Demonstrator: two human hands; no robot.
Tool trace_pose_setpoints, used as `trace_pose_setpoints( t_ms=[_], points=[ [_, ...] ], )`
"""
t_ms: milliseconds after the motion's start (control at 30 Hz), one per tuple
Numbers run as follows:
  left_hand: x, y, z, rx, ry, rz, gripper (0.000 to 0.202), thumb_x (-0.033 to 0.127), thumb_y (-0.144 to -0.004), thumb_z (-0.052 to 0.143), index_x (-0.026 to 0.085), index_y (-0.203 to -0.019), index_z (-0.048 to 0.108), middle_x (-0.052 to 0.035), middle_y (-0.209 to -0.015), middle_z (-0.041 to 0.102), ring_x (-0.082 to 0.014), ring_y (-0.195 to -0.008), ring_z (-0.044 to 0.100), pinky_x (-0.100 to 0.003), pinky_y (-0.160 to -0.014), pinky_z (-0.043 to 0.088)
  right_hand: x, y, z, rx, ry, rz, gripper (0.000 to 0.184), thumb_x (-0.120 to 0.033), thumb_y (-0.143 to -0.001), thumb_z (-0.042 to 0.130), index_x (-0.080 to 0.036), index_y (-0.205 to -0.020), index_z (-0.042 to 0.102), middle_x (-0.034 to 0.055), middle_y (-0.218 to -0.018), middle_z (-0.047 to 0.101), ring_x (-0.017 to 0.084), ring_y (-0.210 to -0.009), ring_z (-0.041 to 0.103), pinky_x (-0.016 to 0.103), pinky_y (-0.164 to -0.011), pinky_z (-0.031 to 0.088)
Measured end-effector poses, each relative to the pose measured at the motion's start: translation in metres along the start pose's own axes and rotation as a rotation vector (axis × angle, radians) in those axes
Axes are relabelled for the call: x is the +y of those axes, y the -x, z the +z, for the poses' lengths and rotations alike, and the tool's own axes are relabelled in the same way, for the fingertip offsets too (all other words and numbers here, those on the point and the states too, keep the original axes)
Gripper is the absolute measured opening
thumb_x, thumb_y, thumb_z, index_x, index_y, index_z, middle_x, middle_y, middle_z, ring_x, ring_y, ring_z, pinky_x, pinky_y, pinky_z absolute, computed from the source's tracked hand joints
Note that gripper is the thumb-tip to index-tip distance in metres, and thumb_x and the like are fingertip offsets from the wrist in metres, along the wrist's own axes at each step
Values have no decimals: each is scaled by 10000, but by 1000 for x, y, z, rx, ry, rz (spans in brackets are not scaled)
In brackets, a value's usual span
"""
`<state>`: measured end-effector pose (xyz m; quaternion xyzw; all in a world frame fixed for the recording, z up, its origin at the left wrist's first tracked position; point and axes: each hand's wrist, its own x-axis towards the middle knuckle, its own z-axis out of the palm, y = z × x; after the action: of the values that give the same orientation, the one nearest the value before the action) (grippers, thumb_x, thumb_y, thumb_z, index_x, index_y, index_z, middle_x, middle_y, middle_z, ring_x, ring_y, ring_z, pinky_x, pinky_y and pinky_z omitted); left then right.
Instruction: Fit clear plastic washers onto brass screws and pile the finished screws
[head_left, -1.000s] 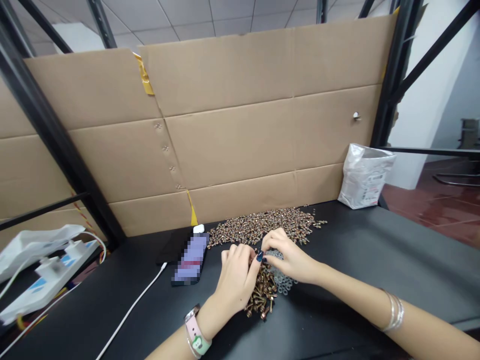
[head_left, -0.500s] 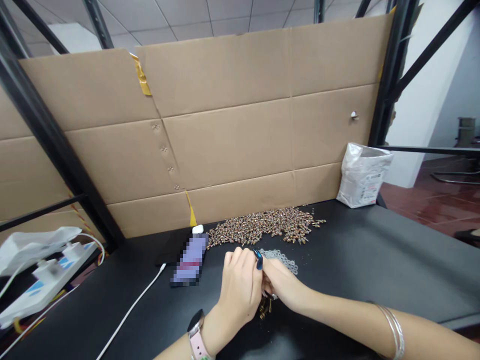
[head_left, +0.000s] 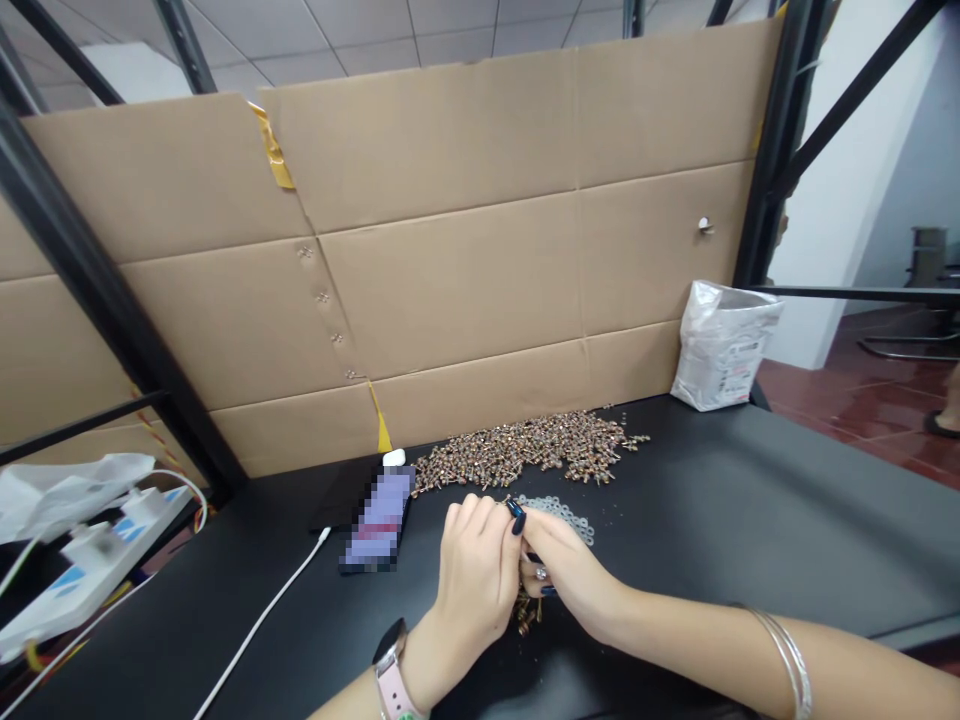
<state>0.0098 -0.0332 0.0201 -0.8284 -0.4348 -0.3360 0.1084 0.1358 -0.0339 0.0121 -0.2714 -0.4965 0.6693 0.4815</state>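
Note:
My left hand [head_left: 476,580] and my right hand [head_left: 570,575] are pressed together over a small heap of copper-coloured screws [head_left: 527,612] on the black table [head_left: 750,520]. Both hands have their fingers curled in a pinch; what they grip is hidden between them. A patch of small grey washers [head_left: 561,514] lies just behind my fingers. Further back spreads a large pile of copper-coloured screws [head_left: 532,450]. My left wrist wears a watch with a pink strap, and bangles sit on my right forearm.
A phone [head_left: 377,525] with a white cable [head_left: 255,630] lies left of my hands. A white plastic bag [head_left: 721,345] stands at the back right. A cardboard wall [head_left: 450,260] closes the back; a power strip [head_left: 82,570] sits far left. Black rack posts [head_left: 112,300] frame the bench.
My right hand has drawn back from the large screw pile toward me and joined my left hand over the small heap. The view has shifted slightly.

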Motion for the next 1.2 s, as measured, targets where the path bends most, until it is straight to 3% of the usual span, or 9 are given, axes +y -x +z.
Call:
trace_pose_setpoints(
  t_ms=[200,333,500,600,733,900,1067,1200],
  points=[
    [0,5,6,51,57,-39,249,178,-906,253,196,-688,373,-23,-688,444,-171,-661,406,-329,-638,297,-4,2,2,-38,-100,45,454,-572,-700,624,-222,-723,336,-75,-610,273,70,-500,249,195,-470,202],
    [-1,9,14,90,134,-86,258,204,-914,250,205,-724,425,-34,-722,492,-185,-708,461,-341,-699,349,-1,2,-4,-81,-11,-23,381,-572,-784,525,-233,-762,352,-55,-654,307,96,-543,299,215,-504,277],
    [6,8,15,121,355,-197,312,253,-939,233,207,-872,535,-60,-865,587,-199,-858,537,-354,-838,385,-4,7,-9,-64,439,-317,262,-416,-939,316,-223,-767,361,-16,-756,382,134,-673,375,267,-646,379],
    [13,5,12,93,523,-279,349,325,-945,233,197,-922,557,-82,-930,607,-209,-892,549,-330,-787,422,-7,9,-10,-37,692,-488,211,-294,-961,246,-219,-810,374,9,-798,425,153,-717,407,296,-691,387],
    [18,5,10,89,699,-387,370,395,-932,265,173,-891,559,-94,-928,613,-213,-859,552,-306,-713,435,-7,1,-20,-103,998,-737,132,-172,-917,264,-208,-868,382,35,-815,432,170,-700,420,314,-646,380],
    [9,2,12,-57,907,-511,392,449,-907,309,166,-707,492,-35,-733,568,-169,-710,501,-273,-654,400,-10,-20,-40,-132,1437,-1069,136,-96,-840,318,-187,-844,419,41,-728,425,190,-647,381,302,-548,319],
    [-7,-7,18,-155,1041,-565,356,467,-834,414,177,-628,405,32,-608,419,-118,-610,378,-235,-572,321,-15,-33,-49,-200,1664,-1133,186,-99,-860,327,-163,-778,481,68,-741,472,190,-666,378,302,-574,329],
    [-11,-11,14,-279,1115,-718,382,504,-771,447,204,-602,281,74,-547,227,-79,-514,209,-215,-461,174,-15,-35,-51,-277,1704,-1148,206,-114,-878,327,-140,-791,511,76,-743,482,190,-670,375,307,-600,350]
  ],
)
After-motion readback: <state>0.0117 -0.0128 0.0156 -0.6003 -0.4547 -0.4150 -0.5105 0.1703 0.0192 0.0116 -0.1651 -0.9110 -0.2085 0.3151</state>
